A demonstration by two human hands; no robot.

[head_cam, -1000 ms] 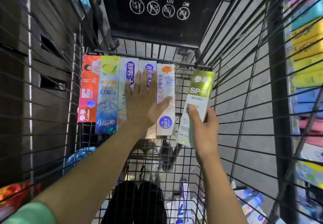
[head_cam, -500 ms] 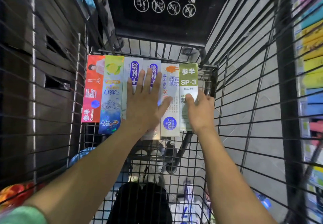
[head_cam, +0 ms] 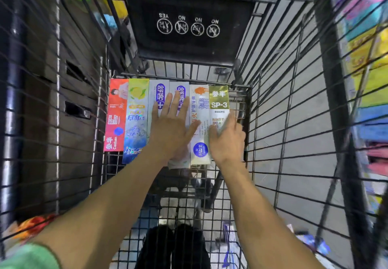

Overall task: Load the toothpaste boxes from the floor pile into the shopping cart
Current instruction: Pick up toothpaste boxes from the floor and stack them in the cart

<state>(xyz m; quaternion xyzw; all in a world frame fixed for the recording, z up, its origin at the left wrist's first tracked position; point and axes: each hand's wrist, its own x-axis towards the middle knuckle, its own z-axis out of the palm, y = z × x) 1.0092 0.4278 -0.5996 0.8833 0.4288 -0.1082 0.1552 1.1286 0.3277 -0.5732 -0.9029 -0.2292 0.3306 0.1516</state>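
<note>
wire cart floor (head_cam: 235, 184): six toothpaste boxes (head_cam: 136, 119) flat, side by side.

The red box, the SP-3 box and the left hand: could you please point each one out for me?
red box (head_cam: 116, 113), head view, middle of its printed face.
SP-3 box (head_cam: 219, 100), head view, gold upper panel.
left hand (head_cam: 171, 126), head view, back of the hand.

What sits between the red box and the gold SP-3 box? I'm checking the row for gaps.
Four boxes fill it in the head view: a yellow-green box, two white-and-purple boxes, the left hand across them, and a white box.
</note>
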